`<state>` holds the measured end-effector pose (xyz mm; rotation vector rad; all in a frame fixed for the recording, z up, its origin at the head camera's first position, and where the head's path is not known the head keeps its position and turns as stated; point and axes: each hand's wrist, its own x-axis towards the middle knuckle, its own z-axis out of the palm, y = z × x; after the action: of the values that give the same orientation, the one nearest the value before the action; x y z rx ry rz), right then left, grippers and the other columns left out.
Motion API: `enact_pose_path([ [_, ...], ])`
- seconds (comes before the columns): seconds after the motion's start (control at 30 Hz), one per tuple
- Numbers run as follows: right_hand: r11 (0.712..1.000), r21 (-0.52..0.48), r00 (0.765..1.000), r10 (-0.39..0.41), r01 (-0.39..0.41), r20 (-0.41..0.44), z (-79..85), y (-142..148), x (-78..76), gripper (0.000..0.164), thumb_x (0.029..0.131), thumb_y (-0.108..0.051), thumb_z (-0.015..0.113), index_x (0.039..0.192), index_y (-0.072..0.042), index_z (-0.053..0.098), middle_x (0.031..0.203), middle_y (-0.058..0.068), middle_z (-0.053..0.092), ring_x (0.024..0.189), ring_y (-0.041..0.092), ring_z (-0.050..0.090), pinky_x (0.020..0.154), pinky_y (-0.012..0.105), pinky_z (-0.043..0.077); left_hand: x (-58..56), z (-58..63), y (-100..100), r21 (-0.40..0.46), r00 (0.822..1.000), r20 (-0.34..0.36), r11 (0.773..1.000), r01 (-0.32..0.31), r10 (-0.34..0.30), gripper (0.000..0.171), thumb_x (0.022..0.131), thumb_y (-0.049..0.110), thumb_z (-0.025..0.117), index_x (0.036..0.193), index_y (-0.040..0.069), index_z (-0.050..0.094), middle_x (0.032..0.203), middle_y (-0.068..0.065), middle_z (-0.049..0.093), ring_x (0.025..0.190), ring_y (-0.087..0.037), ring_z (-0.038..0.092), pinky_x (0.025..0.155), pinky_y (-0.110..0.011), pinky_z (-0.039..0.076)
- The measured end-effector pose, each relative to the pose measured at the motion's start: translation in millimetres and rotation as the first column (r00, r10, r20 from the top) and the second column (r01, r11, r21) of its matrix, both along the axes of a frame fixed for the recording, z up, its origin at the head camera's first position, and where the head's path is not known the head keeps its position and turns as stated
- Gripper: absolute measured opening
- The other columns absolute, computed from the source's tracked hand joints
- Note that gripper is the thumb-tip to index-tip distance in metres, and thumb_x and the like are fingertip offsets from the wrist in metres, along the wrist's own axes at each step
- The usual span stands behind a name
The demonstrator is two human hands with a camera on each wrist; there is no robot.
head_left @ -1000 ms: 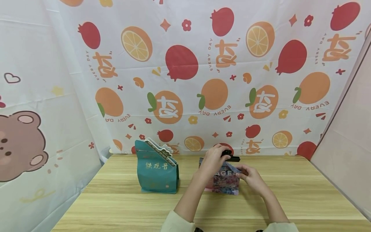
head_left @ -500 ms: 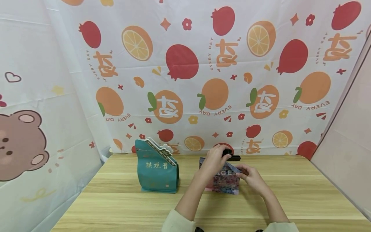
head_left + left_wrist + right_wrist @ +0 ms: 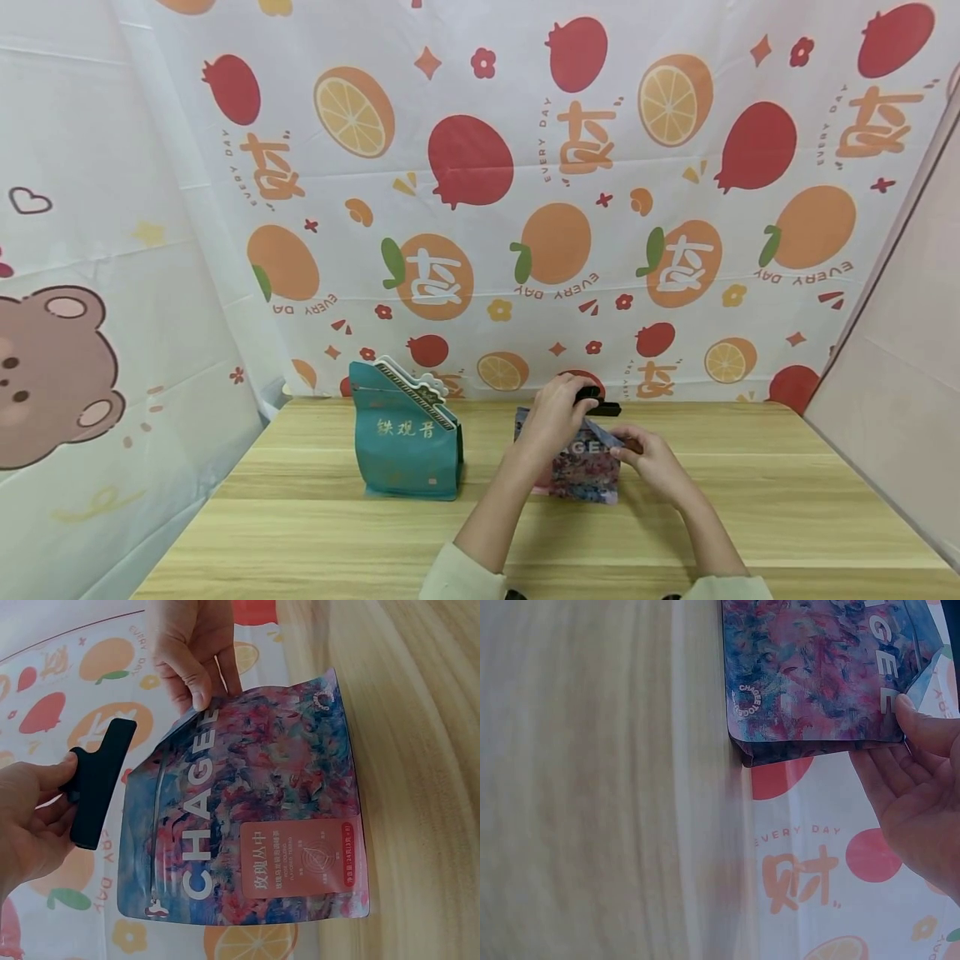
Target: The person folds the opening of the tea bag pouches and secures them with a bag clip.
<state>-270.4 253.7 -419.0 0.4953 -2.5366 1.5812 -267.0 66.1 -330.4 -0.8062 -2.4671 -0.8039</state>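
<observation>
A pink-and-blue tea pouch lettered CHAGEE stands upright on the wooden table, its top corner folded over on the right. My left hand pinches a black bag clip just above the pouch's top edge; in the left wrist view the clip and pouch are apart. With thumb and fingers, my right hand pinches the pouch's upper right corner, as the right wrist view confirms, where that hand holds the pouch by its edge. In the head view, my left forearm covers part of the pouch.
A teal tea pouch with gold characters stands to the left, a white-and-dark decorated clip along its slanted top. The wooden table ends at a fruit-print cloth behind. Pale cloths hang at both sides.
</observation>
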Motion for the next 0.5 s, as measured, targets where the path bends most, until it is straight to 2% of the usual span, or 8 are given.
enact_pose_path([
  [0.17,1.000,-0.003,1.000,-0.004,0.004,0.005,-1.4,1.3,-0.4,0.022,0.089,0.004,0.055,0.111,0.008,0.057,0.100,0.014,0.061,0.092,0.026,0.058,0.077,0.044,0.048,2.2,1.8,1.7,0.001,0.999,-0.042,1.000,0.009,-0.009,0.026,0.086,0.017,0.064,0.109,0.005,0.067,0.098,-0.006,0.063,0.087,-0.017,0.059,0.074,-0.023,0.047],
  [0.5,1.000,0.007,1.000,0.005,-0.005,-0.001,-0.5,3.3,3.2,0.022,0.088,0.004,0.055,0.110,0.007,0.058,0.100,0.014,0.061,0.092,0.026,0.058,0.075,0.036,0.049,5.1,5.0,5.7,0.014,0.999,-0.036,0.999,0.034,-0.033,0.019,0.085,0.015,0.066,0.102,0.008,0.071,0.094,-0.003,0.064,0.087,-0.017,0.058,0.075,-0.024,0.047],
])
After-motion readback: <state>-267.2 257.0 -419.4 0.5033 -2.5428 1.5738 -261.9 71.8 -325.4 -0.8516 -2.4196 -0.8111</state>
